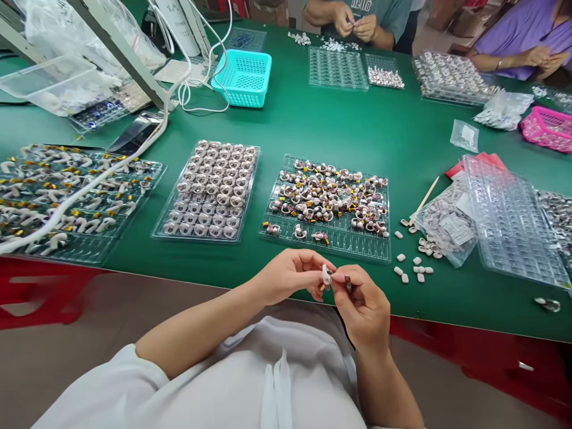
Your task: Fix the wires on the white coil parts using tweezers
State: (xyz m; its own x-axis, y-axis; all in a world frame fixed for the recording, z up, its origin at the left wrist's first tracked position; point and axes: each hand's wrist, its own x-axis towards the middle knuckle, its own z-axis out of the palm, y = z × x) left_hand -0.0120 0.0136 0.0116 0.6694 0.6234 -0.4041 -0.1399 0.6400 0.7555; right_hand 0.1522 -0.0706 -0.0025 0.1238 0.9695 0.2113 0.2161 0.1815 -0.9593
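Note:
Just in front of the table's edge, my left hand (297, 274) pinches a small white curved earbud part (327, 275) between thumb and fingertips; a bit of yellow shows under it. My right hand (364, 304) is closed, its fingertips meeting the part from the right. A small dark brown piece (348, 284) sticks out between the right fingers; its kind I cannot make out. Beyond the hands lies a clear tray (357, 247) heaped with similar white parts bearing yellow tabs and dark wires. Left of it stands a clear tray (196, 237) with rows of white shells.
Several white caps (401, 258) lie loose near a bag of white pieces (451, 223), a wooden stick (424, 199) and stacked clear trays (513, 220). A white cable (102, 177) crosses the left trays. A turquoise basket (245, 77) stands behind. Two people work opposite.

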